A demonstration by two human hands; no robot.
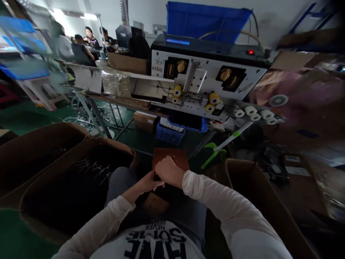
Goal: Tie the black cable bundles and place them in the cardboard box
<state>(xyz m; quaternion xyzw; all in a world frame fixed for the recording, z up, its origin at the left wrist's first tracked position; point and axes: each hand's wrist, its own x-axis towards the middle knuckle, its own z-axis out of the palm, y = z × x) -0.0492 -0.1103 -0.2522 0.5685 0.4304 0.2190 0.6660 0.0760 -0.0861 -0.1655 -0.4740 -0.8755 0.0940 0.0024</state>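
My right hand is curled into a fist above a reddish-brown board. Close against it, my left hand has its fingers bent and its thumb pointing right. Whatever lies between the hands is dark and hidden by the fingers. Below them, a tan wooden piece with small holes shows near my lap. To the left stands an open cardboard box with dark contents and several thin white strands.
Ahead is a wire-processing machine with yellow rollers and a red light. A green-footed stand holds white rollers. Another cardboard box sits at right. Blue bins lie under the bench, and people sit far left.
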